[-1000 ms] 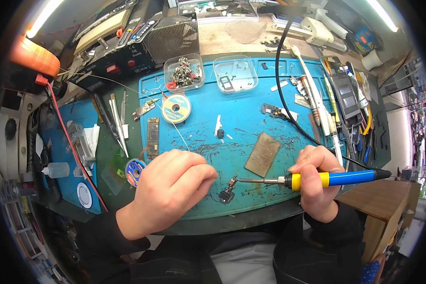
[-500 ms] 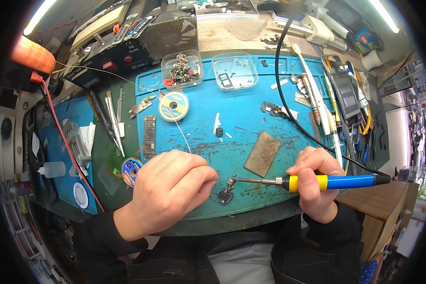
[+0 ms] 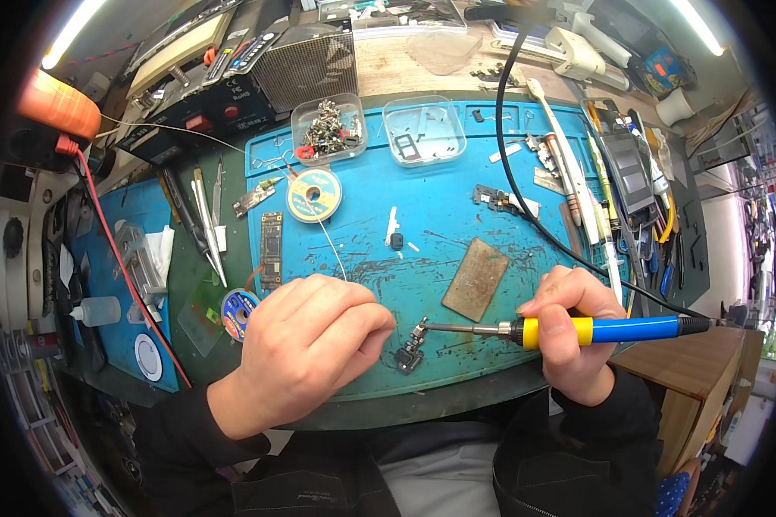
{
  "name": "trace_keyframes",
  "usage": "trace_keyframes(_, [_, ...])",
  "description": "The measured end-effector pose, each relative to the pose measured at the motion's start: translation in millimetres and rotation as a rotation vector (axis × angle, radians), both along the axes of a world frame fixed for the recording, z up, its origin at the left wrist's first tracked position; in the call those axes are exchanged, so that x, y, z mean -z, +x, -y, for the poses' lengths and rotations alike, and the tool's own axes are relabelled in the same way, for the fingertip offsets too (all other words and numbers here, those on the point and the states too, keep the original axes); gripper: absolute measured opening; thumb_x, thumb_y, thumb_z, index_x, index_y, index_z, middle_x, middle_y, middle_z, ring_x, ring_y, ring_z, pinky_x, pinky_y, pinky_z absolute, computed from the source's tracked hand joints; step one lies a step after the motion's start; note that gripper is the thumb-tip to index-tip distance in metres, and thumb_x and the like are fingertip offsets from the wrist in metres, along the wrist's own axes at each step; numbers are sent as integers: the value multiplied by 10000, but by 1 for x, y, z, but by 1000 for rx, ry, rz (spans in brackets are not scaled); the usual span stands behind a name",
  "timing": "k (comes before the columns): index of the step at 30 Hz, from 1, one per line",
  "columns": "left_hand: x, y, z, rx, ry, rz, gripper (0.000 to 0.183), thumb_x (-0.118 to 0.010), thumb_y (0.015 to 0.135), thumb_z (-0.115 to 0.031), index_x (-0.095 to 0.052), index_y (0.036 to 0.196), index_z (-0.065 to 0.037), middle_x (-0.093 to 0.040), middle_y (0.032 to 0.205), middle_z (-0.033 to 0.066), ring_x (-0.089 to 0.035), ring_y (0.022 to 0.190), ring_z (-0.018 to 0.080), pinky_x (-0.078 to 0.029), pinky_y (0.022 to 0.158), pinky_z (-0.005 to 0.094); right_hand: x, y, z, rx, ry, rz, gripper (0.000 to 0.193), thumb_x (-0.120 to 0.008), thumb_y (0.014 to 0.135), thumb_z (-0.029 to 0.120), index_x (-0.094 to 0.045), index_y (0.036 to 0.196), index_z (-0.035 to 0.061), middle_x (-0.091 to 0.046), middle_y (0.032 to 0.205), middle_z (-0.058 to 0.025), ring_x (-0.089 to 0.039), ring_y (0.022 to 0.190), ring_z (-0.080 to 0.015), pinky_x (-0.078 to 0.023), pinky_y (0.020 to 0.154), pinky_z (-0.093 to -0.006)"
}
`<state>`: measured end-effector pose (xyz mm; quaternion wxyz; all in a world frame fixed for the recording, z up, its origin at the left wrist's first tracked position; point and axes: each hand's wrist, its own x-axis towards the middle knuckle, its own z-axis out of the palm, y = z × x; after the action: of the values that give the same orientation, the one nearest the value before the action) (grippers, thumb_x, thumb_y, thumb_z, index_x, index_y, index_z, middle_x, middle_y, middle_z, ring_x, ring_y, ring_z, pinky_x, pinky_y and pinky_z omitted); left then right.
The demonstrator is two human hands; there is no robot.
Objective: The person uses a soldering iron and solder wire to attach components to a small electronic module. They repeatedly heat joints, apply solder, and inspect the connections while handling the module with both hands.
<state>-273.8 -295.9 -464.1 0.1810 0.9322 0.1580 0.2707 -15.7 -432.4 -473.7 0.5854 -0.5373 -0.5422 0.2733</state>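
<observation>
My right hand (image 3: 569, 332) grips a blue and yellow soldering iron (image 3: 608, 329) whose metal tip points left and touches a small dark part (image 3: 412, 349) on the blue work mat (image 3: 457, 215). My left hand (image 3: 315, 340) rests on the mat just left of that part, fingers curled; a thin solder wire (image 3: 332, 250) runs from a yellow solder spool (image 3: 314, 195) down under the fingers. What the fingers pinch is hidden.
Two clear plastic trays (image 3: 328, 129) stand at the mat's far edge. A brown rectangular pad (image 3: 477, 277) lies by the iron's tip, a narrow circuit board (image 3: 271, 250) on the left, and tweezers (image 3: 205, 220) beyond it. Tools crowd the right side (image 3: 621, 181); a black cable (image 3: 513, 172) crosses the mat.
Both hands stay almost where they were. The iron's tip remains at the small part; the view has shifted slightly.
</observation>
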Motion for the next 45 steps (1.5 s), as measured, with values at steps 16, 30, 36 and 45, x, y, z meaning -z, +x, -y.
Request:
trace_keyframes(16, [3, 0, 1, 0, 9, 1, 251, -870, 754, -17, -720, 948, -72, -687, 952, 44, -698, 829, 230, -541, 670, 359, -1, -1, 0, 1, 4, 6, 59, -735, 908, 7, -701, 870, -24, -745, 777, -112, -645, 632, -145, -512, 578, -278])
trace_keyframes(30, [-8, -5, -4, -146, 16, 53, 272, -856, 740, 53, -722, 957, -44, -701, 918, 72, -679, 794, 278, -545, 677, 378, 7, 4, 8, 87, 213, -56, 274, -813, 990, 252, -703, 1062, 11, -727, 889, -107, -635, 759, -169, -497, 696, -291])
trace_keyframes(36, [-39, -23, -14, -90, -79, -118, 266, -837, 793, 55, -780, 1030, -51, -744, 1000, 79, -683, 859, 281, -560, 742, 377, 15, 21, 21, 199, 307, 139, 675, -875, 960, 427, -569, 1411, 28, -618, 1179, -123, -595, 832, -131, -491, 733, -260])
trace_keyframes(45, [-36, -26, -35, -389, -31, 169, 256, -716, 980, 69, -787, 1207, -23, -736, 1049, 75, -669, 854, 141, -505, 679, 257, -21, 59, 21, 175, 282, 778, 420, -806, 970, 50, -728, 1383, 58, -735, 884, -88, -727, 693, -220, -554, 615, -325])
